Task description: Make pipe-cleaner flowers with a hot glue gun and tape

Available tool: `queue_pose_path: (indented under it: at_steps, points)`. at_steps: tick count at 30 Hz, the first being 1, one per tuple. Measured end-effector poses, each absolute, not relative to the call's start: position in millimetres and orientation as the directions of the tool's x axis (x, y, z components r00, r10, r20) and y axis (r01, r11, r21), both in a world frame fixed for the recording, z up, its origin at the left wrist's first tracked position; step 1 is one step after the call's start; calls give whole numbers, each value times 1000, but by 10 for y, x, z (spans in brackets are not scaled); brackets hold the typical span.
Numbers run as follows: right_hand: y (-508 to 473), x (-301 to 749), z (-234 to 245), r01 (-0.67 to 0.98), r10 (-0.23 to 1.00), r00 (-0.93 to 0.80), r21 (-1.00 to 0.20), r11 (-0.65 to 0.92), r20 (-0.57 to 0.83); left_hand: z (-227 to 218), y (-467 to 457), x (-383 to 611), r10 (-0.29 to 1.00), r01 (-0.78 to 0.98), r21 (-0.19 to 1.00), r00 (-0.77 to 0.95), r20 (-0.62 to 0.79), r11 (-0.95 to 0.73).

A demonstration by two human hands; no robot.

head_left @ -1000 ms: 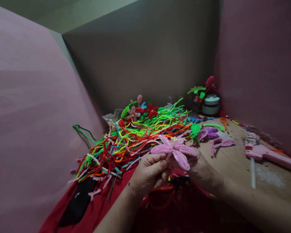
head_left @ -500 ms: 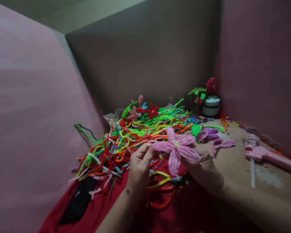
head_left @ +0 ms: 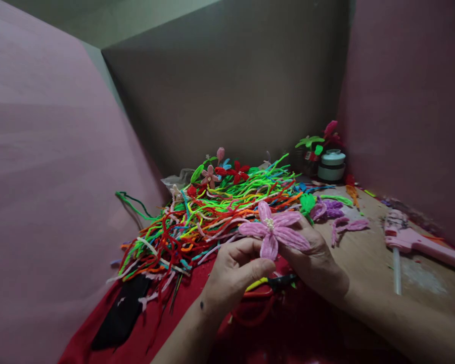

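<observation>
A pink pipe-cleaner flower (head_left: 286,219) with a cluster of pale beads at its centre faces me. My right hand (head_left: 318,260) holds it from behind, with the fingers mostly hidden by the petals. My left hand (head_left: 231,275) has its thumb and forefinger closed at the tip of the lower petal. Under the hands, partly covered, lie red-and-yellow-handled pliers or cutters (head_left: 258,284) on the red cloth (head_left: 189,313).
Loose pipe cleaners (head_left: 212,217) in many colours heap behind the hands, with finished flowers (head_left: 239,173) beyond. A black phone-like slab (head_left: 121,316) lies left. Purple pieces (head_left: 328,208), a pink glue gun (head_left: 413,237) and a lidded pot (head_left: 331,166) are at right.
My left hand has shifted from the flower's left petal to its lower petal, now covering more of the red-and-yellow-handled tool. The flower has moved slightly left in my right hand.
</observation>
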State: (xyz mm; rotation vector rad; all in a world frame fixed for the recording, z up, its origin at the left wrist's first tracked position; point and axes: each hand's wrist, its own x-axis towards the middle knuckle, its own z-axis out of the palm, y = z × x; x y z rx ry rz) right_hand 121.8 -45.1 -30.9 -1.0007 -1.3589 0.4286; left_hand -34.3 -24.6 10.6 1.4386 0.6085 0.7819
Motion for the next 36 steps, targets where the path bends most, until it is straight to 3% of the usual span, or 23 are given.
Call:
queue_pose_path:
  at_steps: [8, 14, 18, 21, 24, 28, 34, 36]
  points:
    - [-461, 1186, -234, 237, 753, 209, -780, 580, 624, 64, -261, -302, 816, -115, 984, 549, 178, -137]
    - [-458, 1182, -279, 173, 766, 210, -794, 583, 608, 64, -247, -290, 827, -103, 990, 545, 137, -96]
    - [-458, 1192, -219, 1, 822, 261, -851, 524, 506, 93, -212, -325, 811, -118, 984, 557, 175, -131]
    - [-429, 1207, -186, -202, 884, 250, -871, 448, 396, 78, -172, -339, 837, -88, 949, 451, 310, -304]
    - [-391, 1212, -209, -389, 936, 229, -856, 340, 268, 22, -157, -310, 812, 100, 837, 331, 481, -537]
    - [-383, 1171, -245, -534, 974, 143, -816, 223, 173, -106, -173, -226, 664, 300, 596, 421, 618, -744]
    - [-427, 1050, -216, -540, 964, 189, -800, 259, 185, -321, -125, -163, 497, 557, 162, 526, 691, -814]
    - [-437, 1034, -218, -496, 961, 209, -827, 264, 182, -345, -106, -168, 492, 566, 145, 530, 690, -812]
